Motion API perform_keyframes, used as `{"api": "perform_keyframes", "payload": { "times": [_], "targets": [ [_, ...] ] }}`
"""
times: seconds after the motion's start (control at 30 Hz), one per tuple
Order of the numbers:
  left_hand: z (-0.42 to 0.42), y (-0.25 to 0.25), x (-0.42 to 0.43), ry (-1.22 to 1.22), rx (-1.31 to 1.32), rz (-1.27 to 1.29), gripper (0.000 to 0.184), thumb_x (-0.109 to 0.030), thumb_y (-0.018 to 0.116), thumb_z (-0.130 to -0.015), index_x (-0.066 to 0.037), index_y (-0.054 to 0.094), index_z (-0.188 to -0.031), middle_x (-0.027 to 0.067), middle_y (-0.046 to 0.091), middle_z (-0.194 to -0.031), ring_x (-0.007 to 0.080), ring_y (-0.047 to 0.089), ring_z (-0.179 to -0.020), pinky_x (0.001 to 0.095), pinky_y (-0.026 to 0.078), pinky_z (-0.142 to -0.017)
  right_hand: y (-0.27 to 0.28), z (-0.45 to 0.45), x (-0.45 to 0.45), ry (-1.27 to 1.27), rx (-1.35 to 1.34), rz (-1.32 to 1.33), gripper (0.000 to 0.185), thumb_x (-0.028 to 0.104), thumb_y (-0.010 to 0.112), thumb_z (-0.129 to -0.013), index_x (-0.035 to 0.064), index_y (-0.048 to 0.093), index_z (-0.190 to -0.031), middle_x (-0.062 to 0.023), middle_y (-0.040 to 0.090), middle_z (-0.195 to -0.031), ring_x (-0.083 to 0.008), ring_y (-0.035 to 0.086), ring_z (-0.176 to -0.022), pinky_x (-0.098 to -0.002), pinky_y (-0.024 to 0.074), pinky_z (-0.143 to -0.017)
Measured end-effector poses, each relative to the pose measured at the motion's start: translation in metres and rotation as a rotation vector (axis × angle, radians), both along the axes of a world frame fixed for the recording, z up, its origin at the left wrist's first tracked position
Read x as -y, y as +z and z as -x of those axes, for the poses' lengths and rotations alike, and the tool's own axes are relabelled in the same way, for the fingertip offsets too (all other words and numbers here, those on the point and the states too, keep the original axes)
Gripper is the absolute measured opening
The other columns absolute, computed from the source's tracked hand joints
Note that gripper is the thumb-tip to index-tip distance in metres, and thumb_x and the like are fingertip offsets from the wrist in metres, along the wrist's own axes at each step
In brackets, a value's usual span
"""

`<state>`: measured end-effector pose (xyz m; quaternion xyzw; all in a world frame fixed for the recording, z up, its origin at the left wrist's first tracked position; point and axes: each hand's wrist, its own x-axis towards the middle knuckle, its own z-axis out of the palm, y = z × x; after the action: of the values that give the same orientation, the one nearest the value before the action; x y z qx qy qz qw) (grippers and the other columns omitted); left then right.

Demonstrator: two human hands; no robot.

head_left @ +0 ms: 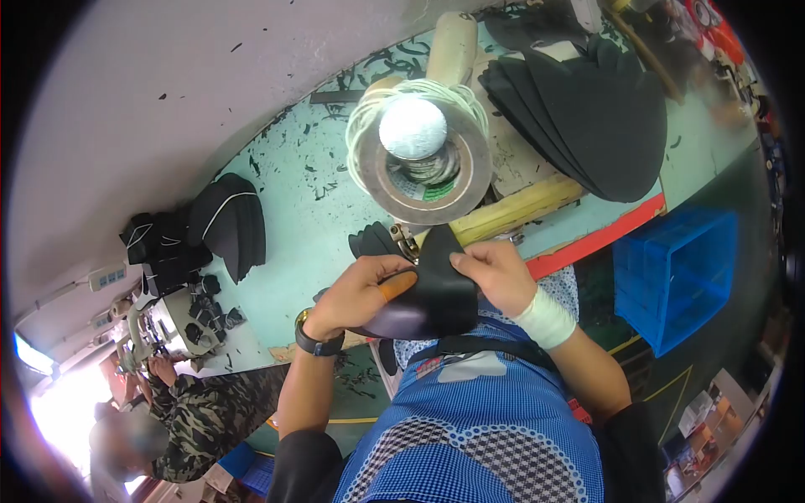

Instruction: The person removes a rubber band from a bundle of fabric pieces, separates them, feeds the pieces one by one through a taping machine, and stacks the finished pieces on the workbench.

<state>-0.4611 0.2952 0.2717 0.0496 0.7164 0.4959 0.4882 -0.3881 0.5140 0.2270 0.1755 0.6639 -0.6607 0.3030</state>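
A curved black leather-like piece [429,306] is held between both hands in front of the apron. My left hand [366,289], with an orange cover on one finger and a watch at the wrist, grips its left side. On the right, my right hand [496,272], its wrist wrapped in white, pinches the upper edge. The piece's pointed top reaches up beside a small metal machine part [404,241]. Just above stands a round metal wheel [465,180] with white cord around it and a shiny knob. Small black pieces [373,241] lie left of the machine part.
Stacked black panels [587,117] lie at the upper right, and tied black bundles [231,222] at the left. A blue crate [675,277] stands right of the red-edged table [293,176]. Another person [201,411] in camouflage works at the lower left.
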Motion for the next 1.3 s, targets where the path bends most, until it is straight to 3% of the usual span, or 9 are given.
{"api": "perform_keyframes", "payload": {
  "times": [0.1,0.2,0.3,0.37,0.6,0.97,1.13,1.2,1.3],
  "targets": [
    [0.011,-0.003,0.000,0.099,0.195,0.035,0.019,-0.016,0.063,-0.089,0.000,0.067,-0.099,0.0074,0.066,-0.079,0.0071,0.058,-0.073,0.0240,0.046,-0.065,-0.012,-0.001,0.018,-0.320,0.131,0.300,0.026,0.020,0.066,-0.088,-0.0023,0.060,-0.075,-0.0021,0.057,-0.062,-0.0094,0.056,-0.057,-0.0262,0.0443,-0.054],
    [0.037,-0.004,-0.010,-0.234,-0.594,0.124,0.018,-0.014,0.058,-0.093,0.000,0.065,-0.102,0.0112,0.062,-0.075,0.0133,0.058,-0.070,0.0299,0.048,-0.069,-0.005,0.003,0.025,-0.441,0.198,0.457,0.025,0.020,0.066,-0.088,-0.0027,0.062,-0.077,-0.0035,0.057,-0.060,-0.0096,0.056,-0.058,-0.0279,0.0456,-0.054],
    [0.027,-0.014,-0.039,-0.274,-0.906,0.280,0.020,-0.018,0.057,-0.094,0.000,0.065,-0.092,0.0096,0.062,-0.074,0.0145,0.061,-0.071,0.0299,0.048,-0.066,0.011,-0.007,0.017,-0.425,0.235,0.450,0.022,0.018,0.064,-0.089,-0.0030,0.064,-0.082,-0.0049,0.059,-0.062,-0.0093,0.057,-0.060,-0.0265,0.0468,-0.057],
    [0.022,-0.012,-0.047,-0.305,-1.054,0.347,0.023,-0.020,0.057,-0.095,0.000,0.065,-0.087,0.0089,0.062,-0.073,0.0151,0.062,-0.071,0.0299,0.048,-0.065,0.014,-0.018,0.003,-0.340,-0.132,0.086,0.020,0.016,0.063,-0.089,-0.0037,0.065,-0.088,-0.0064,0.061,-0.064,-0.0097,0.059,-0.063,-0.0267,0.0480,-0.059],
    [0.019,0.008,-0.019,-0.063,0.139,-0.019,0.022,-0.022,0.054,-0.096,-0.001,0.061,-0.097,0.0071,0.061,-0.069,0.0124,0.061,-0.060,0.0263,0.049,-0.054,0.072,-0.023,-0.046,-0.318,-0.374,-0.439,0.016,0.009,0.059,-0.090,-0.0047,0.065,-0.093,-0.0134,0.066,-0.069,-0.0191,0.065,-0.061,-0.0333,0.0490,-0.058],
    [0.023,-0.016,-0.050,0.086,-0.171,0.268,0.025,-0.021,0.047,-0.099,0.002,0.056,-0.103,0.0077,0.061,-0.064,0.0126,0.060,-0.051,0.0248,0.047,-0.045,0.060,0.021,-0.035,-0.112,-0.645,-0.770,0.010,0.004,0.060,-0.085,-0.0046,0.062,-0.089,-0.0224,0.062,-0.069,-0.0395,0.062,-0.064,-0.0346,0.0471,-0.053],
    [0.007,-0.017,-0.078,0.204,-0.106,0.146,0.027,-0.022,0.047,-0.099,0.004,0.056,-0.098,0.0087,0.062,-0.064,0.0137,0.060,-0.050,0.0248,0.048,-0.045,0.076,0.021,-0.045,-0.170,-0.774,-0.807,0.011,0.005,0.060,-0.085,-0.0051,0.061,-0.089,-0.0208,0.062,-0.067,-0.0371,0.064,-0.062,-0.0361,0.0479,-0.053],
    [0.010,-0.020,-0.068,0.205,-0.065,0.133,0.027,-0.022,0.048,-0.099,0.003,0.056,-0.097,0.0086,0.062,-0.064,0.0138,0.060,-0.049,0.0249,0.048,-0.045,0.096,-0.011,-0.048,-0.103,-0.430,-0.600,0.014,0.006,0.055,-0.087,-0.0022,0.065,-0.093,-0.0212,0.062,-0.066,-0.0374,0.065,-0.064,-0.0417,0.0502,-0.059],
    [0.013,-0.021,-0.055,0.187,0.039,0.074,0.028,-0.024,0.049,-0.099,0.003,0.057,-0.095,0.0084,0.061,-0.063,0.0140,0.059,-0.048,0.0249,0.048,-0.045,0.106,-0.053,-0.020,-0.219,-0.484,-0.535,0.020,0.005,0.054,-0.089,-0.0041,0.065,-0.102,-0.0208,0.067,-0.076,-0.0340,0.067,-0.065,-0.0399,0.0516,-0.060]
  ]
}}
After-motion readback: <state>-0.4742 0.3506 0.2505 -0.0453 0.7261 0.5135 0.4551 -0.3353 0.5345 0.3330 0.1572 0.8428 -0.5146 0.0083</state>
